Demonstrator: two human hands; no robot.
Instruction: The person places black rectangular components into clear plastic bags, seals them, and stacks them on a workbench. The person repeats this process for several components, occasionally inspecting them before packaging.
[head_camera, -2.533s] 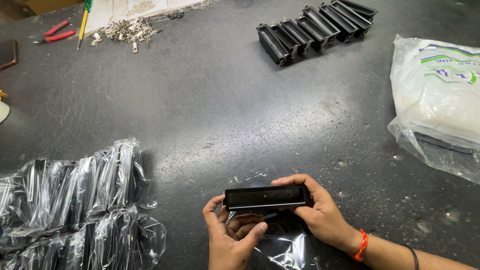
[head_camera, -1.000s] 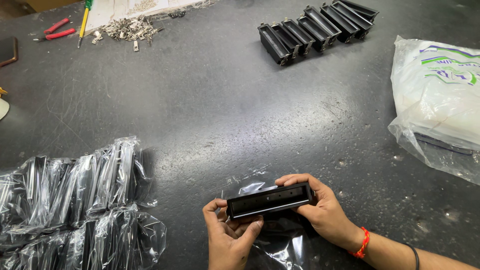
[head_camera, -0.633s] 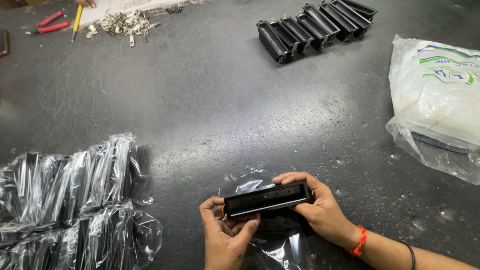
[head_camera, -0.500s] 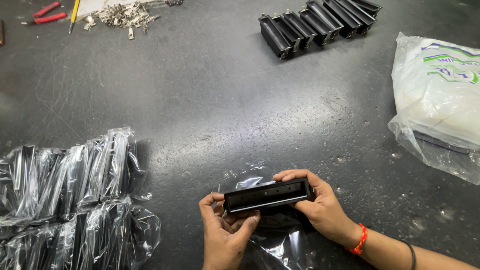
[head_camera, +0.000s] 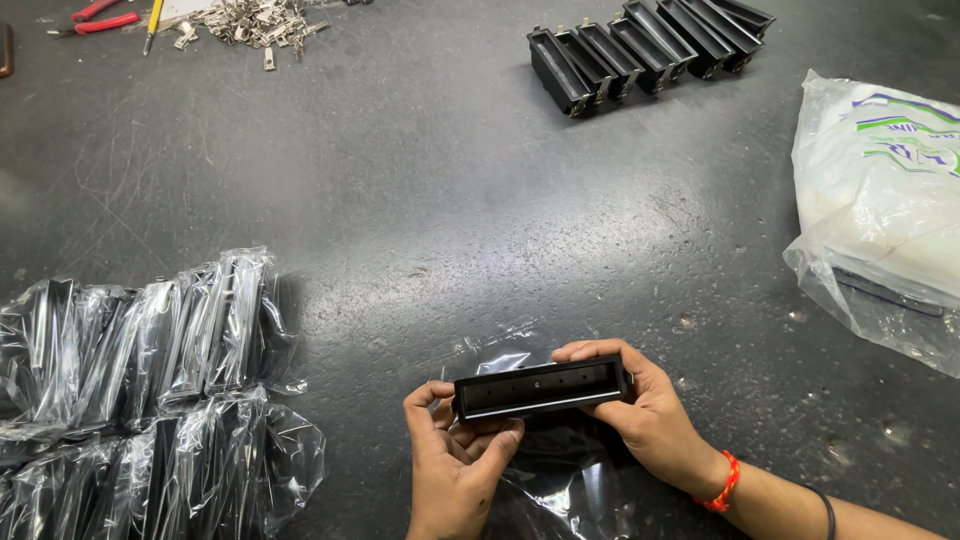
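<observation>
Both my hands hold a long black plastic housing (head_camera: 540, 388), open side facing me, low in the middle of the head view. My left hand (head_camera: 455, 468) grips its left end from below with the thumb up beside it. My right hand (head_camera: 640, 410), with a red thread on the wrist, wraps around its right end. A clear plastic bag (head_camera: 555, 490) lies crumpled on the dark table right under the housing and my hands.
A heap of bagged black housings (head_camera: 130, 380) fills the lower left. A row of several unbagged black housings (head_camera: 640, 45) stands at the top right. A large white plastic sack (head_camera: 885, 200) lies at the right edge. Small metal clips (head_camera: 250, 18) and red pliers (head_camera: 95, 15) lie top left.
The housing has stayed between my hands over the bag, tilting only slightly. The view has shifted a little, so the far objects sit higher in the frame.
</observation>
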